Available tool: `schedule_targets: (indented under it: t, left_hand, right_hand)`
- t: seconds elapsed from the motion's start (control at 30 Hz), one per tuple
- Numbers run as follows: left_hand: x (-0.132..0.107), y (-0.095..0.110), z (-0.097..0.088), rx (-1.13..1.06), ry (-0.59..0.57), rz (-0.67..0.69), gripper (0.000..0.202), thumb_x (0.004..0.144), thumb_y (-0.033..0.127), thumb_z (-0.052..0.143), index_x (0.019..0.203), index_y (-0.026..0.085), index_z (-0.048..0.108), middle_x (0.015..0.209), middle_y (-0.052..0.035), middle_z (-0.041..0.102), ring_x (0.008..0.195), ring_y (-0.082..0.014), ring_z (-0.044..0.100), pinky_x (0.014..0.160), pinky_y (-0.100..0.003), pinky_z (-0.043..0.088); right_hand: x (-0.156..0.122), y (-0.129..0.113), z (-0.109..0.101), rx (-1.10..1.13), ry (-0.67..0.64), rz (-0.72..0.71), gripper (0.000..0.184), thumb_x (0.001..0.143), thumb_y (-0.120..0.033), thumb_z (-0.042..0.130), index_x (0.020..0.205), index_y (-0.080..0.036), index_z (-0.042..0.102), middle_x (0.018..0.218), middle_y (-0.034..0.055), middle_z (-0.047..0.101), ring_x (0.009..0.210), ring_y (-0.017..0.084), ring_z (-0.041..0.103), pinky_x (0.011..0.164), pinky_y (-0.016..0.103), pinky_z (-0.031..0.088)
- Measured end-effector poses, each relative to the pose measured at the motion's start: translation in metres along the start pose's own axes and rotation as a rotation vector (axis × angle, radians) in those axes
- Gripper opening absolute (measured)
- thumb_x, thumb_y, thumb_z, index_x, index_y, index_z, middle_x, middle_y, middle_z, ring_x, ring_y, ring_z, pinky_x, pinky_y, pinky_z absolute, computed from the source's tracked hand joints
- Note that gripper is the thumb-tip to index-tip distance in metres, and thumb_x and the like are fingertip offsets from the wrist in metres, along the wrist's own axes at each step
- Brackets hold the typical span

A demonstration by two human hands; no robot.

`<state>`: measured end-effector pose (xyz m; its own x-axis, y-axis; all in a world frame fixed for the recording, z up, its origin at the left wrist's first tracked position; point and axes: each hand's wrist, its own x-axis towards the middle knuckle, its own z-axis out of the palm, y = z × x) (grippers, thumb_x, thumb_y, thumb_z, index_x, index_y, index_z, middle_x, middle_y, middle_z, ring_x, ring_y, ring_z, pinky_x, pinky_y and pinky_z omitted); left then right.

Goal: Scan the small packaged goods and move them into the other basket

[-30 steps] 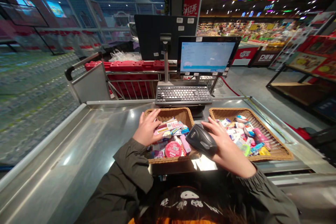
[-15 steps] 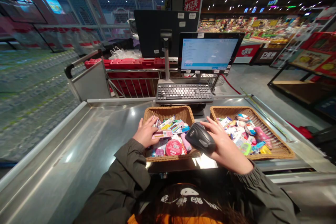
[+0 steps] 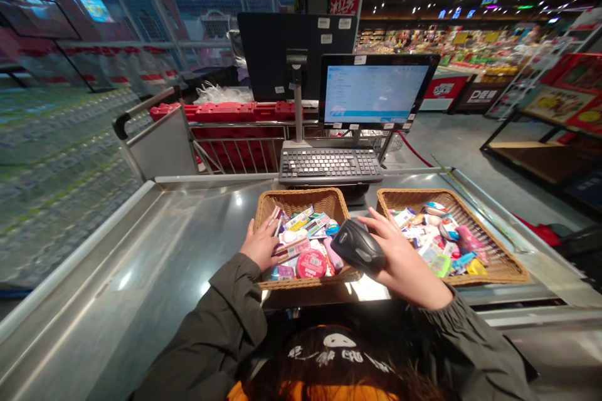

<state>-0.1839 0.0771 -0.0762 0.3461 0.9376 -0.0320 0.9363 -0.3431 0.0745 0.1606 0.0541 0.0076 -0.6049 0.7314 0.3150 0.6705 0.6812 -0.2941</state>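
- Black scanner (image 3: 358, 244): gripped in the right hand (image 3: 399, 258), by the right side of the left basket (image 3: 329, 203); best held steady, clear of the wicker rim.
- Left hand (image 3: 260, 245): fingers among the small packets (image 3: 299, 219); whether it pinches one, I cannot tell. Light fingertips should part packets without burying the red round tub (image 3: 310, 265).

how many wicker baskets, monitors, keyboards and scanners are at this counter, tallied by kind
Wicker baskets: 2
Monitors, one facing away: 2
Keyboard: 1
Scanner, in the right hand: 1
Total: 6
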Motion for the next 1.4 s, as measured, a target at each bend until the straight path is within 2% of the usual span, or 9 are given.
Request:
schedule_targets:
  t: [0.2, 0.33, 0.53, 0.67, 0.77, 0.9, 1.13, 1.23, 1.4]
  left_hand:
    - [-0.001, 0.006, -0.019, -0.009, 0.039, -0.022, 0.025, 0.076, 0.034, 0.067, 0.098, 0.023, 0.073, 0.150, -0.0160, 0.042, 0.141, -0.0367, 0.034, 0.111, -0.071, 0.011]
    - [0.005, 0.018, -0.040, -0.005, 0.115, 0.045, 0.027, 0.078, 0.032, 0.066, 0.103, 0.023, 0.071, 0.151, -0.0157, 0.041, 0.142, -0.0357, 0.033, 0.113, -0.069, 0.012]
    - [0.031, 0.066, -0.070, -0.037, 0.224, 0.226, 0.036, 0.083, 0.035, 0.062, 0.116, 0.021, 0.066, 0.155, -0.0161, 0.033, 0.144, -0.0359, 0.029, 0.115, -0.066, 0.012]
    - [0.058, 0.105, -0.077, -0.057, 0.254, 0.328, 0.038, 0.085, 0.039, 0.062, 0.119, 0.021, 0.064, 0.157, -0.0172, 0.029, 0.145, -0.0353, 0.025, 0.115, -0.065, 0.012]
    - [0.083, 0.135, -0.074, -0.090, 0.259, 0.402, 0.039, 0.084, 0.040, 0.063, 0.118, 0.020, 0.064, 0.157, -0.0178, 0.029, 0.145, -0.0356, 0.025, 0.115, -0.065, 0.011]
    - [0.117, 0.182, -0.067, -0.114, 0.208, 0.506, 0.042, 0.082, 0.041, 0.067, 0.118, 0.019, 0.064, 0.157, -0.0190, 0.028, 0.145, -0.0363, 0.024, 0.115, -0.067, 0.011]
    - [0.169, 0.260, -0.047, -0.078, 0.083, 0.659, 0.042, 0.082, 0.044, 0.065, 0.115, 0.019, 0.065, 0.156, -0.0181, 0.031, 0.145, -0.0363, 0.024, 0.114, -0.067, 0.013]
    - [0.193, 0.284, -0.032, -0.053, 0.025, 0.683, 0.038, 0.083, 0.042, 0.063, 0.114, 0.020, 0.066, 0.156, -0.0162, 0.031, 0.145, -0.0363, 0.025, 0.113, -0.068, 0.014]
    - [0.229, 0.311, -0.002, -0.010, -0.034, 0.708, 0.034, 0.082, 0.036, 0.064, 0.113, 0.021, 0.066, 0.156, -0.0140, 0.033, 0.144, -0.0351, 0.026, 0.113, -0.068, 0.016]
  right_hand:
    - [-0.005, 0.002, -0.002, 0.010, -0.001, 0.037, 0.048, 0.082, -0.025, 0.061, 0.129, -0.020, 0.055, 0.142, 0.0150, 0.048, 0.145, 0.037, 0.026, 0.114, 0.066, 0.024]
    - [-0.012, 0.005, -0.009, 0.012, 0.019, 0.069, 0.043, 0.084, -0.028, 0.059, 0.126, -0.017, 0.057, 0.142, 0.0166, 0.048, 0.144, 0.037, 0.027, 0.114, 0.065, 0.026]
    - [-0.035, 0.022, -0.025, -0.025, 0.055, 0.142, 0.039, 0.083, -0.026, 0.058, 0.121, -0.019, 0.059, 0.144, 0.0158, 0.046, 0.144, 0.037, 0.027, 0.114, 0.065, 0.025]
    - [-0.060, 0.044, -0.039, -0.096, 0.119, 0.204, 0.045, 0.081, -0.023, 0.058, 0.126, -0.020, 0.055, 0.144, 0.0145, 0.046, 0.145, 0.036, 0.026, 0.116, 0.064, 0.022]
    - [-0.081, 0.063, -0.052, -0.146, 0.181, 0.264, 0.049, 0.080, -0.024, 0.059, 0.129, -0.021, 0.053, 0.143, 0.0141, 0.048, 0.144, 0.037, 0.027, 0.115, 0.064, 0.022]
    - [-0.110, 0.087, -0.070, -0.187, 0.260, 0.350, 0.047, 0.081, -0.028, 0.059, 0.128, -0.022, 0.052, 0.143, 0.0140, 0.047, 0.143, 0.039, 0.028, 0.113, 0.066, 0.025]
    - [-0.154, 0.128, -0.093, -0.260, 0.254, 0.464, 0.048, 0.082, -0.033, 0.061, 0.128, -0.022, 0.054, 0.144, 0.0145, 0.046, 0.144, 0.041, 0.026, 0.111, 0.069, 0.025]
    - [-0.164, 0.139, -0.099, -0.267, 0.285, 0.482, 0.048, 0.082, -0.034, 0.060, 0.128, -0.022, 0.054, 0.143, 0.0147, 0.047, 0.143, 0.042, 0.027, 0.111, 0.069, 0.025]
    - [-0.172, 0.151, -0.103, -0.229, 0.323, 0.535, 0.050, 0.083, -0.032, 0.058, 0.131, -0.022, 0.051, 0.140, 0.0143, 0.050, 0.142, 0.040, 0.029, 0.113, 0.067, 0.023]
